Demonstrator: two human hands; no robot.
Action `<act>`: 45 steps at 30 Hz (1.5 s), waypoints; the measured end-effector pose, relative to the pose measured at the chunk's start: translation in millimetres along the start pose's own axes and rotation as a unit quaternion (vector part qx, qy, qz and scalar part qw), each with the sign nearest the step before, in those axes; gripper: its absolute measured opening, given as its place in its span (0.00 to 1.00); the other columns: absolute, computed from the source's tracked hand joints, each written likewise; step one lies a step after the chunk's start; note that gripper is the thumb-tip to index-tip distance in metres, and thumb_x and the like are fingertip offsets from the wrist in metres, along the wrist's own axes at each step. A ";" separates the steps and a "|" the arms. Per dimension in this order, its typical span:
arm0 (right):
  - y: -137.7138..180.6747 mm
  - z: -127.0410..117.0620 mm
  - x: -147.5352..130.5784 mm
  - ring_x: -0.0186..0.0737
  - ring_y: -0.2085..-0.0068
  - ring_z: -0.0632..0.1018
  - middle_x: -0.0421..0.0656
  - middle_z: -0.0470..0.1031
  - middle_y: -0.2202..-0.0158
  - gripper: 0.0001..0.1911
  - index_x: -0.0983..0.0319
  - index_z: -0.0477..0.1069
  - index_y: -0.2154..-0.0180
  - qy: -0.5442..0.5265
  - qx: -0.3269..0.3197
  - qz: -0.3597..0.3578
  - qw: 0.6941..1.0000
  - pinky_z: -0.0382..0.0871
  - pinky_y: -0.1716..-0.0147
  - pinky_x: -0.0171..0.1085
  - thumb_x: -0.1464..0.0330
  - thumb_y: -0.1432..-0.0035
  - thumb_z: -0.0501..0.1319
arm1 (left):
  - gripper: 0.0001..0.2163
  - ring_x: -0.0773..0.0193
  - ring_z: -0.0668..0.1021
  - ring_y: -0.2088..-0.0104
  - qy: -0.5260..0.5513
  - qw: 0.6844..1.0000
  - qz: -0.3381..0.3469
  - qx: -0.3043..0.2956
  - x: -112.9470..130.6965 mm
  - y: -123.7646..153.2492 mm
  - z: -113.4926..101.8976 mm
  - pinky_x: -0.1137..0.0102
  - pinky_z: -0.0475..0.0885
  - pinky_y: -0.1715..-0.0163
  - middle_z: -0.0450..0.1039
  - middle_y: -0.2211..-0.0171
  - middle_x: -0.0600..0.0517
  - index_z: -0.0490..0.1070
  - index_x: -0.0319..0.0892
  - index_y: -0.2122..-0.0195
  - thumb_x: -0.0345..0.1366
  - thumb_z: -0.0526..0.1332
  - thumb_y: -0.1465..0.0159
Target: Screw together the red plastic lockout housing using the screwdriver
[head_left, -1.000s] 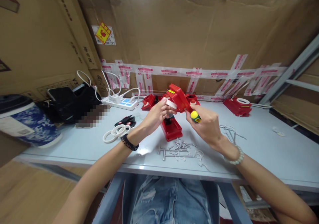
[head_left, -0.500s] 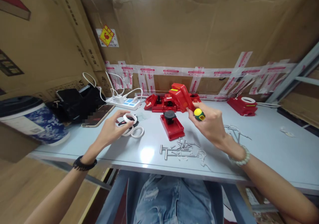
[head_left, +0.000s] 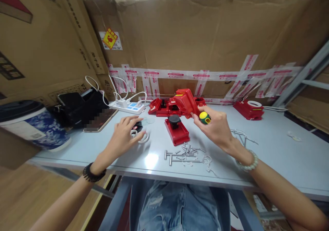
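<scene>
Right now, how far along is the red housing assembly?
Partly done. One red unit at far right already carries a white ring. In hand: the right hand holds a red housing and a yellow-tipped screwdriver; the left hand rests on the loose white rings. Left: the open base, red parts behind it, and unused screws.

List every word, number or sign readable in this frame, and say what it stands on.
Yellow diamond sticker with a red mark on the brown cardboard wall: print too small to read.
White packing tape with red print: blurred, unreadable.
Dark print on the left cardboard box: tilted and blurred, unreadable.
Blue-and-white tub's label: unreadable.
</scene>
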State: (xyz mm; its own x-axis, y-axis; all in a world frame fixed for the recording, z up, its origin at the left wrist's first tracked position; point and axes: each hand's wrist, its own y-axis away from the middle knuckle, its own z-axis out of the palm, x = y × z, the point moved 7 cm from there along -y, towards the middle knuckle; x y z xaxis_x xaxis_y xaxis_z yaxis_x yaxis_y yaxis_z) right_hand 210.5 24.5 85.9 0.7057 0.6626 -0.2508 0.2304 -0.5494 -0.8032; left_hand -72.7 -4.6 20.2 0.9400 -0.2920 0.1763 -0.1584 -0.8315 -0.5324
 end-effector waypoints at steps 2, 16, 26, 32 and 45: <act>-2.1 0.8 4.1 0.34 0.76 0.72 0.41 0.78 0.74 0.06 0.63 0.73 0.67 -0.009 -0.022 0.020 1.000 0.66 0.73 0.35 0.68 0.46 0.60 | 0.17 0.49 0.69 0.47 0.046 0.998 0.043 -0.004 23.2 -11.3 4.7 0.52 0.65 0.48 0.69 0.49 0.45 0.66 0.46 0.47 0.43 0.58 0.36; -8.6 0.7 20.8 0.36 0.74 0.75 0.43 0.79 0.71 0.08 0.64 0.75 0.66 -0.015 -0.052 0.070 0.996 0.67 0.71 0.37 0.68 0.47 0.60 | 0.17 0.53 0.74 0.50 0.202 0.962 0.153 -0.106 86.9 -84.0 73.1 0.58 0.67 0.49 0.72 0.50 0.44 0.68 0.46 0.45 0.42 0.57 0.34; -7.8 0.0 23.6 0.36 0.72 0.75 0.43 0.79 0.70 0.08 0.64 0.74 0.65 -0.010 -0.061 0.079 0.995 0.66 0.70 0.36 0.68 0.46 0.59 | 0.17 0.59 0.73 0.47 0.285 0.938 0.181 -0.077 104.5 -56.2 24.1 0.63 0.67 0.46 0.71 0.47 0.47 0.66 0.47 0.44 0.40 0.59 0.34; -7.3 -0.5 23.1 0.36 0.72 0.75 0.44 0.79 0.69 0.08 0.64 0.74 0.66 -0.011 -0.060 0.080 0.995 0.66 0.71 0.36 0.68 0.47 0.60 | 0.17 0.56 0.76 0.52 0.207 0.967 0.108 -0.099 65.0 -32.4 8.5 0.64 0.69 0.50 0.74 0.51 0.47 0.69 0.44 0.50 0.46 0.60 0.37; -5.5 6.6 22.2 0.37 0.72 0.75 0.44 0.79 0.69 0.09 0.64 0.74 0.66 -0.015 -0.080 0.086 0.993 0.66 0.69 0.38 0.66 0.46 0.59 | 0.21 0.54 0.76 0.65 0.014 0.984 -0.028 -0.177 -57.0 -57.7 40.7 0.66 0.67 0.66 0.74 0.65 0.46 0.65 0.41 0.60 0.53 0.59 0.44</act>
State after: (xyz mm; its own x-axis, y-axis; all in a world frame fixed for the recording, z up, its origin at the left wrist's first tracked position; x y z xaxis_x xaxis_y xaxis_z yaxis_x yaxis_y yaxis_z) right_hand 220.5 45.6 81.2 0.7244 0.5649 -0.3950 0.2134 -0.7287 -0.6508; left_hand -104.8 79.2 7.2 0.9425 -0.2494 0.2226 -0.2060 -0.9577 -0.2008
